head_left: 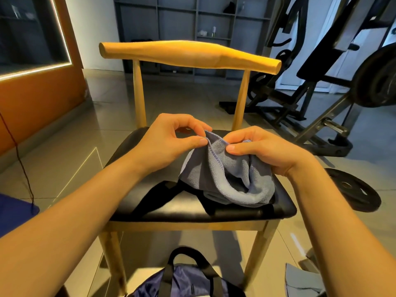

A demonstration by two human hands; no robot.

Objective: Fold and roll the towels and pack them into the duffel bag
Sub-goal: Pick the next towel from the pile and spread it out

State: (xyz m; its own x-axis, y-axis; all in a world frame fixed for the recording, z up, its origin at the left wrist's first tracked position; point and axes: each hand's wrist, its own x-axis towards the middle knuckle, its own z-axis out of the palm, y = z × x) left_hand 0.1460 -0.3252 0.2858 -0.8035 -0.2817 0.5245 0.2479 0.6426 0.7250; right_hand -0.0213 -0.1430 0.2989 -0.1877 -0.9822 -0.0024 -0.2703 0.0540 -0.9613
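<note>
A blue-grey towel hangs bunched above the black seat of a wooden chair. My left hand pinches its stitched upper edge between thumb and fingers. A little to the right, my right hand pinches the same edge. The towel's lower folds rest on a dark cloth lying on the seat. A navy duffel bag with black handles sits on the floor below the chair's front edge. Another pale blue towel lies at the lower right.
The chair's wooden backrest stands behind my hands. A weight plate lies on the tiled floor to the right, with a gym machine behind it. An orange wall panel is at left, grey shelving at the back.
</note>
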